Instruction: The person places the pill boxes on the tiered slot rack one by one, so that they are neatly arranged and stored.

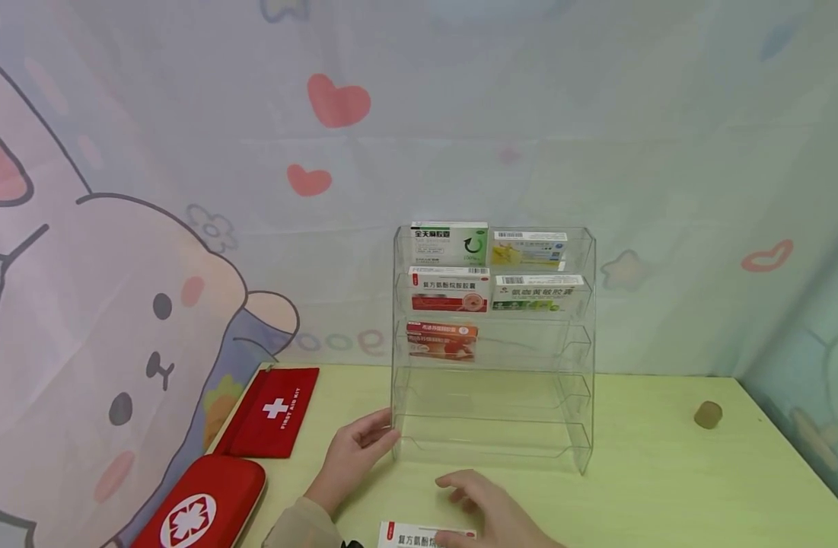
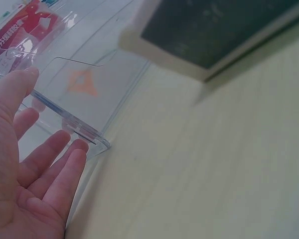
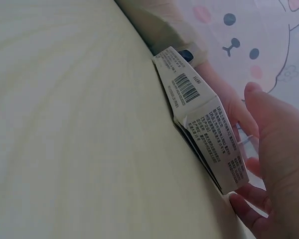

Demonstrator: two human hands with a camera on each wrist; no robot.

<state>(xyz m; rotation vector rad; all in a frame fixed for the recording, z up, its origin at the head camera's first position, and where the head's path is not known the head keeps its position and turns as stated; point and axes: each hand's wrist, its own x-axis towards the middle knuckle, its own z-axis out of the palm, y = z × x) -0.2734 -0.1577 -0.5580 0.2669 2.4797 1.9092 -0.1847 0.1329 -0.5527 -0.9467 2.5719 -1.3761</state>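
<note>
A clear tiered rack point(image 1: 487, 449) stands on the table with medicine boxes in its upper three tiers. My left hand point(image 1: 353, 457) is at its lower left side, thumb and loosely bent fingers around the side edge; how firmly they touch cannot be told. At the bottom of the head view lies a white medicine box point(image 1: 419, 535), its printed end panels point(image 3: 209, 134) facing the right wrist camera. Around its far end is my right hand point(image 1: 494, 506), thumb apart from the fingers, with no grip visible. A dark-faced box point(image 2: 209, 35) looms large in the left wrist view.
On the left lie a red first aid pouch point(image 1: 298, 403) and a red hard case point(image 1: 237, 479) with a white emblem. A small brown round object point(image 1: 708, 415) sits at the right. Behind the table hangs a cartoon-printed cloth point(image 1: 528, 137).
</note>
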